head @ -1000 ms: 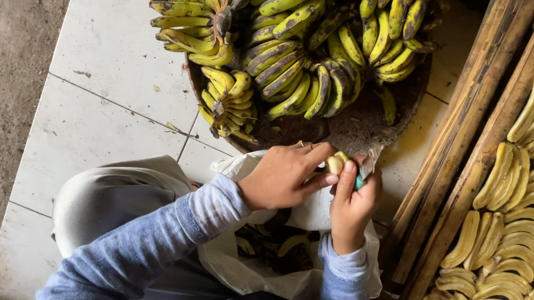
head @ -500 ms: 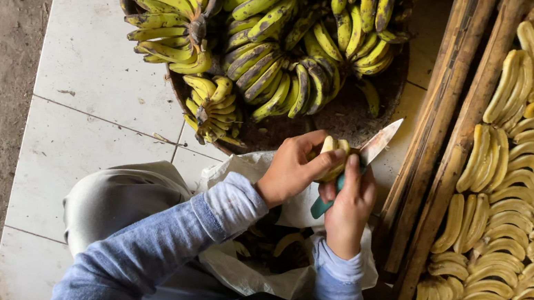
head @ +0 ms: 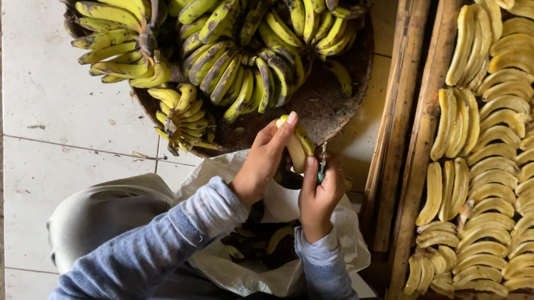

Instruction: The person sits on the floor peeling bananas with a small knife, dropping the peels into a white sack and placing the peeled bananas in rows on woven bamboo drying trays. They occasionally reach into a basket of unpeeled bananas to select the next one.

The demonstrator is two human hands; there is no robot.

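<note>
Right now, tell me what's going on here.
A person sits over a white bag, peeling a banana. The left hand holds the banana up; the right hand grips a knife against it. Peels lie in the bag. Unpeeled bunches fill a round basket ahead, and rows of peeled bananas lie on a wooden tray at the right.

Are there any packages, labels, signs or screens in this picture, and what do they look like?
No labels, signs or screens.
Plastic bag: on the person's lap, below both hands; white, crumpled, open, holding peel scraps.
Wooden tray: at right; long, brown, filled with rows of peeled yellow bananas.
</note>
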